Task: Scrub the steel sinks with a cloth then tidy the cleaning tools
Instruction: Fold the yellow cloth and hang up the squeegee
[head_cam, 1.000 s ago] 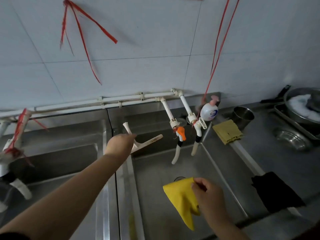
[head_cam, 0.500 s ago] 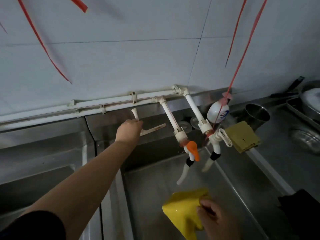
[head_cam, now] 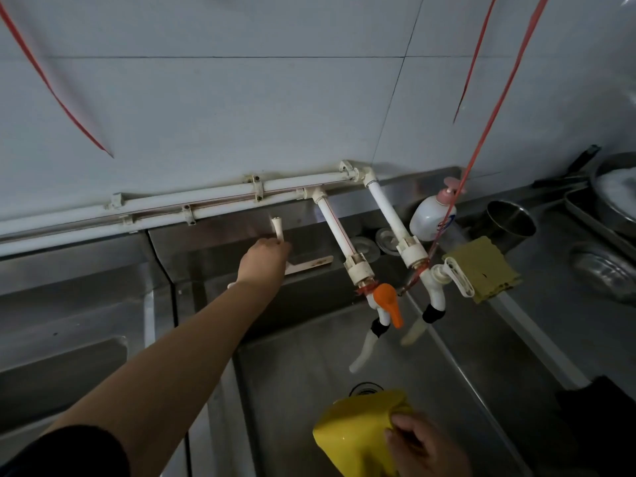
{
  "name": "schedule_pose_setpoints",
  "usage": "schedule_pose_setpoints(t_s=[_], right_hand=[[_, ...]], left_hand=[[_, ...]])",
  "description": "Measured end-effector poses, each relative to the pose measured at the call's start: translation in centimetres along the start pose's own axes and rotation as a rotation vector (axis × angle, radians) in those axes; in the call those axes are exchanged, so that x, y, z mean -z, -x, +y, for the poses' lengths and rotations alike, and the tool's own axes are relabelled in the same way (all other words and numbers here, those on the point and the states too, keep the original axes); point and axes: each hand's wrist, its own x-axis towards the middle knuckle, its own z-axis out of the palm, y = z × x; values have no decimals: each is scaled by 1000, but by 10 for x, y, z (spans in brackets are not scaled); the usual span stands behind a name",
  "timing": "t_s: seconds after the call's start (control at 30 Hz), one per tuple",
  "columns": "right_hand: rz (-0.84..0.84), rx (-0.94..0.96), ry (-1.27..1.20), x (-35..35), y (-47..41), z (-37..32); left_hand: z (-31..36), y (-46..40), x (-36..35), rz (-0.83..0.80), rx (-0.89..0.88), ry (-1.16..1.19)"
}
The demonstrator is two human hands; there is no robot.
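My left hand (head_cam: 263, 261) reaches far forward and grips a white plastic squeegee (head_cam: 303, 265) against the steel ledge behind the sinks; its handle sticks up above my knuckles and its blade points right. My right hand (head_cam: 418, 445) holds a bright yellow cloth (head_cam: 354, 432) low over the right-hand steel sink (head_cam: 309, 366), just in front of the drain (head_cam: 364, 388). The left-hand sink (head_cam: 69, 356) lies under my left forearm.
Two white taps hang over the right sink, one with an orange lever (head_cam: 389, 302). A soap pump bottle (head_cam: 432, 216), a yellow-green sponge cloth (head_cam: 481, 268), a steel cup (head_cam: 512, 222) and pans stand on the right counter. A black cloth (head_cam: 599, 421) lies at lower right.
My left hand has carried the squeegee away from me to the back ledge. The view has moved closer to the wall; the right hand keeps the yellow cloth low.
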Motion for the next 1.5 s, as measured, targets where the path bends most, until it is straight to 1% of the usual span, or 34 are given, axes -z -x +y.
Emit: schedule_pose_setpoints(t_s=[0.1,0.23,0.37,0.53,0.7,0.83,0.93,1.1,1.23,1.5], right_hand=[[13,62,40,1,1,2],[10,48,9,0,3,2],[-12,-54,-37,1,4,1],[-63,-153,-103,7,6,0],[-70,-155,-121,11,5,2],[4,-111,-118,9,7,4],[26,-94,-108,7,8,7],[3,-128,-109,6,9,5],[47,-120,-96,5,10,1],[-28,-156,-92,9,9,2]], left_hand=[[3,0,-1,-3,8,14],[7,2,-2,-36,27,6],[9,3,-3,-76,41,-20],[11,6,-6,-66,47,-32],[14,2,-5,-99,74,-3],[15,0,-7,-90,73,-2],[16,-2,-8,-68,69,-11],[17,-4,-8,-73,67,-24],[17,-4,-8,-99,74,-39],[13,1,-1,-83,66,-104]])
